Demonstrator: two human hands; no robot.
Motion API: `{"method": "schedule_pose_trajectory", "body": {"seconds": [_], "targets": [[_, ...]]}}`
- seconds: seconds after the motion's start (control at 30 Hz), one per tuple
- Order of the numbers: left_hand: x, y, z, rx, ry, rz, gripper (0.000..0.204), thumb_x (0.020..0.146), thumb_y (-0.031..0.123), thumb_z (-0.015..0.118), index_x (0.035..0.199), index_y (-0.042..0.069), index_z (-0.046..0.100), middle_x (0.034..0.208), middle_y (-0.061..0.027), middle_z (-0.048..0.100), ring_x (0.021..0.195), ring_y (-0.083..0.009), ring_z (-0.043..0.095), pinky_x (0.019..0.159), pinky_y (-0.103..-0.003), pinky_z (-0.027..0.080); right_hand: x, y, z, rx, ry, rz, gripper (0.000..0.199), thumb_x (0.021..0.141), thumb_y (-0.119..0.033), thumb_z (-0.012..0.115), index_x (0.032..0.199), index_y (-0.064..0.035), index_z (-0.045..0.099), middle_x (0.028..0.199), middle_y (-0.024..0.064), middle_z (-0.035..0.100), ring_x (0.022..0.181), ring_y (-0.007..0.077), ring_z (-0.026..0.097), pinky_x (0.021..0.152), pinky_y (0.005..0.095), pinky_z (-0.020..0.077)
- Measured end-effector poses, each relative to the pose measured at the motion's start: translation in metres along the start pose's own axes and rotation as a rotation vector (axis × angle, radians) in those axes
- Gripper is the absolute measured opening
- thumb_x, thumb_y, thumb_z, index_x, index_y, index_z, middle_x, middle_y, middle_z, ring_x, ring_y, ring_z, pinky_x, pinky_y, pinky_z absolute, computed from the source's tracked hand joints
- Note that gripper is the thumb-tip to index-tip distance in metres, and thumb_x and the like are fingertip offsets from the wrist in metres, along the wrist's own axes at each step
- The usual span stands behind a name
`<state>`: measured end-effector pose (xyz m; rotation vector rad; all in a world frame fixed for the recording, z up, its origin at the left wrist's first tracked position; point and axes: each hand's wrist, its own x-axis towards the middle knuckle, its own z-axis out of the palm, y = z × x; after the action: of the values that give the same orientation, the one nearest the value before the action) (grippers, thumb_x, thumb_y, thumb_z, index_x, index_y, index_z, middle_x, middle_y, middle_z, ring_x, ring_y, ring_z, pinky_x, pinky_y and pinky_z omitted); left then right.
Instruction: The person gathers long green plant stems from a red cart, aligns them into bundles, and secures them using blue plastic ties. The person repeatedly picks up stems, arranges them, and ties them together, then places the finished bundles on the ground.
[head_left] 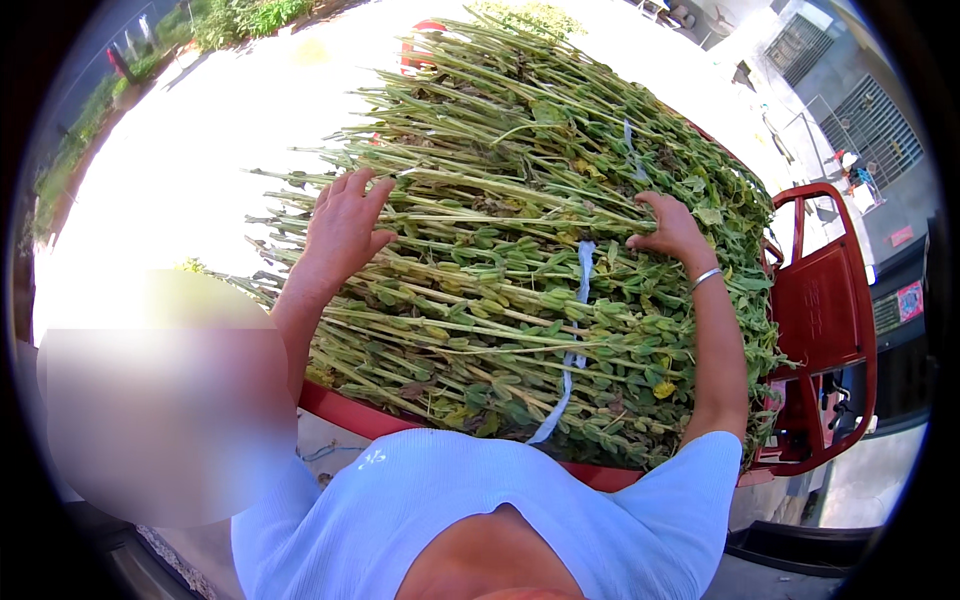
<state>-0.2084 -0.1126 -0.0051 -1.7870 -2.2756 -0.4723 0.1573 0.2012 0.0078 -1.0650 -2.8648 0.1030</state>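
Note:
A thick heap of cut green stalks with pods, which look like sesame stalks (500, 285), lies crosswise in front of me. My left hand (346, 222) is on or just over the bare stem ends at the left, its fingers and thumb spread. Over the leafier part to the right is my right hand (672, 226), fingers curved and thumb held apart, with a bracelet at the wrist. Neither hand visibly grasps a stalk. Between them a pale cloth strip (585, 268) runs over the stalks toward me. Another pale strip (630, 145) shows farther back.
The heap fills a red cargo bed, whose near rim (350, 412) is close to my body. A red metal frame (820, 310) rises at the right. Bright pavement (230, 130) stretches left, with green plants (225, 25) beyond. A building with barred windows (870, 125) stands far right.

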Motion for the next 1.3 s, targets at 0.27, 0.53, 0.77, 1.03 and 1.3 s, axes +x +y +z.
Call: {"method": "schedule_pose_trajectory", "body": {"seconds": [0.27,0.53,0.77,1.03,1.3], "targets": [[-0.009,-0.073,0.042,-0.112,-0.200,-0.188,0.032,0.080,0.018,0.072,0.109,0.009,0.062,0.111,-0.0125,0.062,0.103,-0.0340,0.060,0.087,-0.044,0.050,0.009,-0.106,-0.030,-0.369,0.217,-0.065,0.038,0.087,-0.017,0.065,0.124,-0.0249,0.057,0.133,0.0111,0.050,0.118,0.0334,0.051,0.088,0.0523,0.0450],[-0.001,-0.066,0.044,-0.088,0.148,-0.225,0.014,0.085,0.022,0.064,0.091,0.009,0.063,0.090,-0.0102,0.063,0.086,-0.0320,0.063,0.071,-0.043,0.051,0.025,-0.119,0.013,-0.603,0.220,-0.231,0.044,0.083,-0.007,0.062,0.122,-0.0258,0.058,0.149,0.0061,0.039,0.136,0.0347,0.034,0.104,0.0607,0.0272],[0.002,-0.066,0.029,-0.552,0.318,-0.296,0.025,0.078,0.011,0.077,0.098,0.005,0.064,0.084,-0.0088,0.067,0.061,-0.0153,0.062,0.060,-0.029,0.052,0.035,-0.086,0.039,-0.019,-0.051,-0.282,0.042,0.077,-0.030,0.077,0.113,-0.0140,0.062,0.114,0.0090,0.057,0.103,0.0324,0.057,0.084,0.0483,0.0468],[-0.005,-0.063,-0.002,-1.148,0.030,-0.452,0.020,0.085,0.013,0.073,0.102,0.002,0.069,0.074,-0.0014,0.064,0.065,-0.0057,0.057,0.060,-0.019,0.048,0.020,-0.097,0.018,-0.088,-0.044,-0.249,0.047,0.067,-0.040,0.084,0.085,-0.0060,0.057,0.090,0.0134,0.055,0.085,0.0345,0.060,0.072,0.0441,0.0503],[-0.014,-0.062,-0.011,-0.934,-0.113,-0.236,0.021,0.079,0.011,0.078,0.096,-0.002,0.073,0.087,-0.0072,0.073,0.078,-0.0103,0.065,0.072,-0.027,0.053,0.008,-0.062,-0.011,0.702,-0.140,-0.262,0.028,0.078,-0.022,0.080,0.076,-0.0044,0.058,0.075,0.0023,0.055,0.068,0.0153,0.051,0.061,0.0306,0.0422]]}}
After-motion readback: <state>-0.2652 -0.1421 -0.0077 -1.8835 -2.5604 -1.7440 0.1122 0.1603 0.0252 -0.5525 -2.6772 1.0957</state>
